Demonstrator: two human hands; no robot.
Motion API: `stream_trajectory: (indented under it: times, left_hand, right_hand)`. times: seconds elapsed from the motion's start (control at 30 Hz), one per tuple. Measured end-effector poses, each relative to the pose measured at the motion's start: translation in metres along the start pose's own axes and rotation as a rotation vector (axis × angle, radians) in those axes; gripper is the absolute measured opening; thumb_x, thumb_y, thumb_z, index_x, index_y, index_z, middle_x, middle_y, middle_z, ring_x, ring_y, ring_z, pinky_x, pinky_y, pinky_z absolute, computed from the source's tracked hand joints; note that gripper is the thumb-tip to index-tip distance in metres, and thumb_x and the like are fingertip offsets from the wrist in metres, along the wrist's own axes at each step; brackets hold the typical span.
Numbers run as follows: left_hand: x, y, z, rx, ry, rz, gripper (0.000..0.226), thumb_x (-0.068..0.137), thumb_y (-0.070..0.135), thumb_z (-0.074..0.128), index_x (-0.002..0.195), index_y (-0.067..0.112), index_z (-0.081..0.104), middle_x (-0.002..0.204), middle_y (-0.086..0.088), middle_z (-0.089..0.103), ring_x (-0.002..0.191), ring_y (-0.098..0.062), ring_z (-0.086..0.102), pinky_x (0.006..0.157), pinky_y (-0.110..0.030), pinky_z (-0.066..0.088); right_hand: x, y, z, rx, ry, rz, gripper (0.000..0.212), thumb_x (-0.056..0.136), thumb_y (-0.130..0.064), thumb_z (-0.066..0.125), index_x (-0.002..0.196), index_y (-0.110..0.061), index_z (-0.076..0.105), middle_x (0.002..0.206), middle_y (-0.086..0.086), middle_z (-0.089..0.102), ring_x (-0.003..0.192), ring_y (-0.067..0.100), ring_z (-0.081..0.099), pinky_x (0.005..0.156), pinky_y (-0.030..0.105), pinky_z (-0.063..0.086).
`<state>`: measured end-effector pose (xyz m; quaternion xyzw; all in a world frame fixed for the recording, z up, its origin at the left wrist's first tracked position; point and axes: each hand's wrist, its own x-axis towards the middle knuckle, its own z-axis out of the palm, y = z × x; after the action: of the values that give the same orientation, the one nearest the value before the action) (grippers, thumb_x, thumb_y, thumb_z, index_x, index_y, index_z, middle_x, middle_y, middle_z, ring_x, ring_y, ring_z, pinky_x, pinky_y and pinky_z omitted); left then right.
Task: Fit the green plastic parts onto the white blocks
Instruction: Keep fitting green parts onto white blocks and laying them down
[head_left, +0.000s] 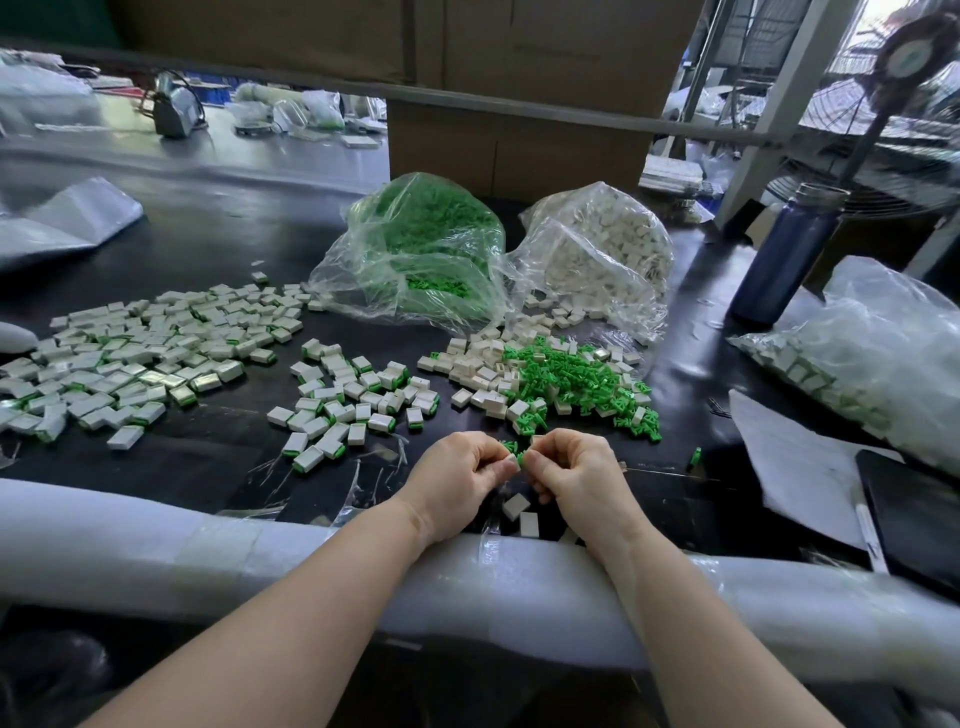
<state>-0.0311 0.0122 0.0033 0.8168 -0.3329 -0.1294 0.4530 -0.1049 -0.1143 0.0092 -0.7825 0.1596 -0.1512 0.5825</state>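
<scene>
At lower centre of the frame, a white block (513, 461) is pinched between the thumb and fingers of the left hand (457, 480), while the right hand (574, 475) pinches a green plastic part (521, 458) held against the block's edge; the two hands meet fingertip to fingertip just above the black counter (208, 457). Directly below the hands, two loose white blocks (522, 514) lie on the counter beside the white foam padding (156, 540) that wraps its near edge, on which both forearms rest. Just above the hands, right of centre, lies a mixed heap of green parts (576, 379) and bare white blocks. To its left, at centre, sits a small cluster of fitted blocks (353, 400) showing green edges, and farther left a larger spread of fitted blocks (135, 353). Behind the heap, at upper centre, stand a clear bag of green parts (421, 249) and, touching it on the right, a clear bag of white blocks (602, 254). A dark blue bottle (789, 254) stands upright at the right, near another clear bag (878, 353) holding blocks. White paper (800, 462) and a dark tablet-like slab (914, 514) lie at lower right. Cardboard boxes (519, 150) rise behind the bags.
</scene>
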Motion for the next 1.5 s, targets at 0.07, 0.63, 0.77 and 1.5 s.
stream_trajectory:
  times: [0.07, 0.63, 0.77, 1.5]
  left_hand:
    - [0.000, 0.000, -0.001, -0.001, -0.004, 0.000, 0.014, 0.090, 0.018, 0.060, 0.093, 0.008, 0.069, 0.087, -0.010, 0.070, 0.085, -0.023, 0.063, 0.083, -0.038, 0.050]
    - [-0.002, 0.002, -0.003, 0.038, -0.026, 0.036, 0.014, 0.089, 0.018, 0.061, 0.082, 0.011, 0.071, 0.080, -0.009, 0.068, 0.079, -0.025, 0.062, 0.077, -0.038, 0.049]
    - [-0.002, 0.004, -0.003, -0.002, -0.021, 0.027, 0.014, 0.090, 0.018, 0.060, 0.085, 0.009, 0.071, 0.080, -0.010, 0.069, 0.080, -0.027, 0.063, 0.078, -0.042, 0.050]
    - [-0.001, 0.010, -0.003, -0.252, 0.030, 0.016, 0.010, 0.086, 0.010, 0.063, 0.092, 0.017, 0.065, 0.104, -0.008, 0.055, 0.080, -0.022, 0.057, 0.079, -0.020, 0.051]
  right_hand:
    - [-0.001, 0.000, -0.001, -0.011, -0.007, -0.022, 0.022, 0.086, 0.000, 0.061, 0.067, -0.012, 0.060, 0.047, -0.007, 0.057, 0.043, 0.001, 0.049, 0.047, 0.016, 0.044]
    - [-0.002, -0.004, -0.002, -0.129, -0.068, -0.049, 0.023, 0.084, -0.004, 0.063, 0.065, -0.017, 0.059, 0.067, 0.011, 0.066, 0.052, 0.004, 0.052, 0.054, 0.016, 0.042]
    - [-0.002, -0.005, 0.000, -0.058, -0.032, -0.028, 0.022, 0.084, -0.002, 0.063, 0.066, -0.014, 0.060, 0.059, 0.004, 0.066, 0.048, 0.002, 0.054, 0.049, 0.015, 0.042]
    - [0.000, 0.000, 0.002, 0.126, -0.093, -0.027, 0.008, 0.091, -0.019, 0.058, 0.090, -0.018, 0.066, 0.073, -0.003, 0.068, 0.068, 0.008, 0.063, 0.058, 0.019, 0.049]
